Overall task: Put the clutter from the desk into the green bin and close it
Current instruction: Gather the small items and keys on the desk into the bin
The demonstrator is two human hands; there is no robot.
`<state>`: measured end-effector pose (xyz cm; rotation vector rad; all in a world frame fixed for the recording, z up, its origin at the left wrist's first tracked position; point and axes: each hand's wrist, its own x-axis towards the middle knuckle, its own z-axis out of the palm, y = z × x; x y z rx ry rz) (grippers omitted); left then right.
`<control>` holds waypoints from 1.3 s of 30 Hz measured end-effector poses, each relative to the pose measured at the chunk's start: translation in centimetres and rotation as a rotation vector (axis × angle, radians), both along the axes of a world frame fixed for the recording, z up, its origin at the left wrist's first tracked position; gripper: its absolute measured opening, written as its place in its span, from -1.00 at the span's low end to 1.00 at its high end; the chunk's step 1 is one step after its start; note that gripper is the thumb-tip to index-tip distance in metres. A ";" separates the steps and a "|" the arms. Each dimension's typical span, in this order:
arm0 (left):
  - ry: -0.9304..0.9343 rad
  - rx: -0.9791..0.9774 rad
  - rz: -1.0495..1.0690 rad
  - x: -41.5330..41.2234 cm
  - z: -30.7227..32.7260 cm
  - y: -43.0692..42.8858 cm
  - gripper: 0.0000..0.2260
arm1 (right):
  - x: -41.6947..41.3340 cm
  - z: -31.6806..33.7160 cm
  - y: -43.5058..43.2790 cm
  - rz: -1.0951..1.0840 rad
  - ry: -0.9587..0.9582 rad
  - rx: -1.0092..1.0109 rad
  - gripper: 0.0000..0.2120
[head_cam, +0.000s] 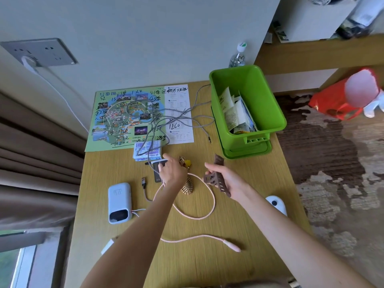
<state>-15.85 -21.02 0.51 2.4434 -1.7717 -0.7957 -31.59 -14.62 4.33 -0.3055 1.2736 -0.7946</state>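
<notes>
The bin [268, 104] is bright green, and its papers [234, 113] are white with dark print. The desk [116, 167] is yellow-tan with a fine wood grain. The map [124, 117] has a light green border, a blue round middle and black handwriting across it. There is a grey cable [180, 119] and a pale pink cable [209, 196]. The power bank [119, 201] is pale blue with a black window at one end. The clip [218, 179] is brown, the brush [187, 187] golden, the charm [188, 163] yellow and the card [157, 176] black. The packet [147, 150] is white with blue and purple print. The carpet [324, 163] is mottled brown and beige. The bag [332, 102] is red, the curtain [31, 142] taupe.
</notes>
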 end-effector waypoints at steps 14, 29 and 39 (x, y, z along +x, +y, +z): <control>0.793 -0.365 0.173 6.7 4.6 -2.4 -0.75 | 4.1 -1.6 -8.8 0.325 0.811 -0.278 -0.79; 0.478 -0.298 -0.059 8.8 2.5 -3.3 -0.82 | 6.2 -4.2 -11.6 0.511 0.982 -0.475 -0.88; 0.669 -0.082 -0.202 8.7 1.8 -2.8 -0.73 | 1.7 -3.4 -11.2 0.348 0.693 -0.328 -0.88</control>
